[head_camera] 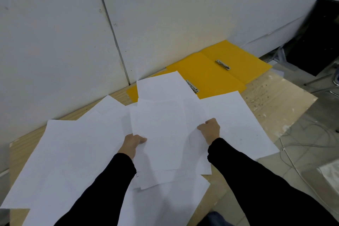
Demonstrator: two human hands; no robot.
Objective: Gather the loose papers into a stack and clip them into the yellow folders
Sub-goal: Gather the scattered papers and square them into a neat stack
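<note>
Several loose white papers point(77, 152) lie spread over a wooden board. My left hand point(132, 143) grips the left edge of a small bunch of sheets point(161, 134) held in the middle, thumb on top. My right hand point(210, 129) pinches the right edge of sheets beside that bunch. Behind the papers, two open yellow folders point(211, 75) lie against the wall. Each has a metal clip: one clip point(222, 64) is bare, the other clip point(192, 86) is partly covered by a sheet.
The wooden board point(271, 95) ends at the right, where grey floor with thin cables point(300, 170) begins. A white wall point(165, 14) stands close behind the folders. A dark cabinet point(319, 42) and metal legs fill the right corner.
</note>
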